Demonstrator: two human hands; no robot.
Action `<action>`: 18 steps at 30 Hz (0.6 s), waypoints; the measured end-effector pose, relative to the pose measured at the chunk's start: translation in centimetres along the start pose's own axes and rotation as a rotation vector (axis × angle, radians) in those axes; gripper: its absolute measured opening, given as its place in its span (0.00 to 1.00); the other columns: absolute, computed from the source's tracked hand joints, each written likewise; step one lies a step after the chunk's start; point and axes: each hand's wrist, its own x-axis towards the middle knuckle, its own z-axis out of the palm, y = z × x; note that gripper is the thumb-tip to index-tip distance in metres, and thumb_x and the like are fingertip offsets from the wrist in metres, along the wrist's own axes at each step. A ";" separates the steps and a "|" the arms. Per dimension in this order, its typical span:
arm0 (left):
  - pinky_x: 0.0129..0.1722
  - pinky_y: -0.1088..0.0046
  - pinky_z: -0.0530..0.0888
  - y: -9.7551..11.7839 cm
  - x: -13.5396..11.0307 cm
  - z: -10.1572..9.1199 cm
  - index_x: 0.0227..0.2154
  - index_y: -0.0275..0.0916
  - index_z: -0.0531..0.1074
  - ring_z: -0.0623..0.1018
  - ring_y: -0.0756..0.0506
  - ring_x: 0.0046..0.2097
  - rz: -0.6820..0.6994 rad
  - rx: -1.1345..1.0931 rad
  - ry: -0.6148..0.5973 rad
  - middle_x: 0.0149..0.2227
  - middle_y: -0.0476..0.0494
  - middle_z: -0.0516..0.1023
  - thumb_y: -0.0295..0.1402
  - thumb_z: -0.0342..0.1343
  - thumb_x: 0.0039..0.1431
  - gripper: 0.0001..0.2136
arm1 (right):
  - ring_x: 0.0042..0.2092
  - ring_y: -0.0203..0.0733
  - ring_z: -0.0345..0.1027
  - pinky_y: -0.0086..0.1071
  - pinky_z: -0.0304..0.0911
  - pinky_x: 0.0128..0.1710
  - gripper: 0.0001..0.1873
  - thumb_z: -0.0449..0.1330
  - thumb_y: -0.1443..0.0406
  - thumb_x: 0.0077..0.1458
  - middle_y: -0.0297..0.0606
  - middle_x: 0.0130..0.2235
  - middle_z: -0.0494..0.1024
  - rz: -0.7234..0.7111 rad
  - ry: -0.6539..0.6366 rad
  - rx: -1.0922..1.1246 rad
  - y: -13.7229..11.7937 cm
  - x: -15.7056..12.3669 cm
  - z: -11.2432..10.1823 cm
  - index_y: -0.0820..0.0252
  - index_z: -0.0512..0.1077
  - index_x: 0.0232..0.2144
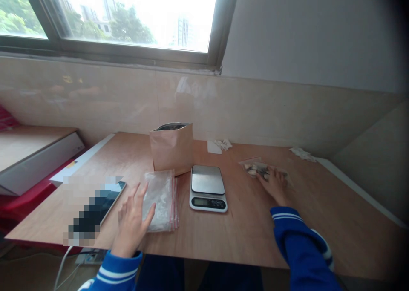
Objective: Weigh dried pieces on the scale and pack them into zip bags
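Note:
My left hand (pixel 132 220) is open, fingers spread, at the left edge of a stack of clear zip-lock bags (pixel 159 201) with red seal strips. Whether it touches them I cannot tell. To the right, my right hand (pixel 274 184) lies over a filled clear zip-lock bag (pixel 254 168), its fingers apart. Pale and dark pieces show through the plastic; the hand covers part of the bag. Between my hands stands a white digital kitchen scale (pixel 208 188) with a bare metal plate. Behind the stack, a brown paper pouch (pixel 172 148) stands upright with its top open.
A dark-screened device (pixel 96 210), partly pixelated, lies at the left of the wooden table (pixel 246 240). A white card (pixel 214 147) and crumpled tissue (pixel 224 144) lie near the wall, with more tissue (pixel 303 154) at the back right. A white cable (pixel 62 263) hangs off the front left edge.

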 end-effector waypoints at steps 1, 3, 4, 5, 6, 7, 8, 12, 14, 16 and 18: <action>0.60 0.52 0.59 0.6 0.2 0.3 0.63 0.43 0.58 0.62 0.34 0.63 0.030 0.010 -0.058 0.65 0.35 0.59 0.46 0.45 0.63 0.27 | 0.58 0.62 0.58 0.55 0.55 0.54 0.29 0.55 0.53 0.56 0.57 0.57 0.67 -0.006 -0.018 -0.031 0.3 -0.1 0.4 0.63 0.64 0.56; 0.61 0.52 0.60 1.3 0.6 1.3 0.64 0.46 0.58 0.58 0.35 0.66 0.064 0.040 -0.213 0.67 0.39 0.55 0.46 0.44 0.64 0.27 | 0.59 0.60 0.56 0.53 0.54 0.55 0.29 0.52 0.52 0.58 0.55 0.58 0.67 -0.033 -0.019 -0.075 0.8 -0.7 0.9 0.63 0.64 0.57; 0.61 0.52 0.59 1.4 0.7 1.9 0.64 0.47 0.58 0.54 0.34 0.67 0.067 0.073 -0.302 0.68 0.40 0.52 0.46 0.45 0.64 0.27 | 0.60 0.60 0.56 0.52 0.53 0.55 0.29 0.50 0.52 0.59 0.54 0.58 0.66 -0.051 -0.005 -0.088 0.9 -1.0 1.1 0.62 0.64 0.57; 0.61 0.50 0.58 1.3 0.9 2.6 0.64 0.48 0.57 0.51 0.33 0.68 0.055 0.116 -0.385 0.69 0.41 0.50 0.46 0.46 0.63 0.27 | 0.60 0.59 0.55 0.52 0.53 0.56 0.28 0.50 0.53 0.60 0.54 0.58 0.66 -0.066 0.015 -0.096 1.0 -1.3 1.2 0.62 0.64 0.57; 0.62 0.49 0.57 1.0 1.0 3.3 0.64 0.48 0.57 0.48 0.33 0.69 0.047 0.158 -0.459 0.69 0.42 0.48 0.46 0.48 0.62 0.28 | 0.60 0.58 0.56 0.51 0.53 0.56 0.27 0.49 0.53 0.61 0.53 0.58 0.66 -0.079 0.034 -0.097 1.1 -1.6 1.2 0.61 0.64 0.57; 0.62 0.48 0.56 0.6 1.0 3.8 0.65 0.47 0.56 0.47 0.32 0.69 0.047 0.186 -0.511 0.69 0.42 0.48 0.46 0.48 0.62 0.28 | 0.60 0.58 0.57 0.51 0.53 0.55 0.26 0.49 0.55 0.61 0.52 0.58 0.67 -0.088 0.050 -0.091 1.1 -1.8 1.0 0.61 0.65 0.57; 0.63 0.48 0.55 0.1 1.1 4.3 0.65 0.47 0.55 0.46 0.32 0.69 0.056 0.197 -0.545 0.69 0.41 0.48 0.46 0.48 0.62 0.29 | 0.58 0.57 0.59 0.51 0.54 0.55 0.25 0.48 0.56 0.61 0.52 0.56 0.69 -0.095 0.062 -0.074 1.2 -1.8 0.7 0.60 0.67 0.56; 0.62 0.47 0.57 -1.6 1.4 3.9 0.63 0.47 0.60 0.51 0.32 0.68 0.133 0.073 -0.527 0.69 0.39 0.50 0.48 0.47 0.62 0.27 | 0.47 0.55 0.69 0.47 0.61 0.47 0.23 0.47 0.59 0.60 0.54 0.45 0.77 -0.052 0.073 0.113 0.3 -1.5 -2.3 0.65 0.74 0.46; 0.62 0.50 0.59 -0.9 1.5 2.6 0.59 0.45 0.65 0.56 0.33 0.67 0.133 -0.051 -0.438 0.69 0.38 0.48 0.47 0.45 0.63 0.24 | 0.41 0.54 0.71 0.44 0.63 0.42 0.24 0.48 0.56 0.58 0.54 0.40 0.79 0.028 0.114 0.285 -1.6 -1.7 -5.1 0.67 0.75 0.42; 0.62 0.53 0.61 1.0 1.7 1.0 0.58 0.45 0.66 0.61 0.36 0.65 0.097 -0.182 -0.308 0.69 0.40 0.47 0.46 0.43 0.65 0.23 | 0.41 0.51 0.71 0.40 0.64 0.41 0.22 0.50 0.54 0.58 0.49 0.39 0.79 0.039 0.141 0.558 -4.7 -2.7 -8.5 0.63 0.76 0.41; 0.63 0.56 0.60 4.0 1.9 -0.6 0.58 0.45 0.65 0.60 0.37 0.65 0.087 -0.332 -0.249 0.68 0.40 0.52 0.43 0.45 0.65 0.21 | 0.41 0.47 0.71 0.35 0.64 0.40 0.19 0.53 0.53 0.57 0.44 0.39 0.79 -0.020 0.039 0.874 -8.8 -4.6 -12.0 0.60 0.76 0.37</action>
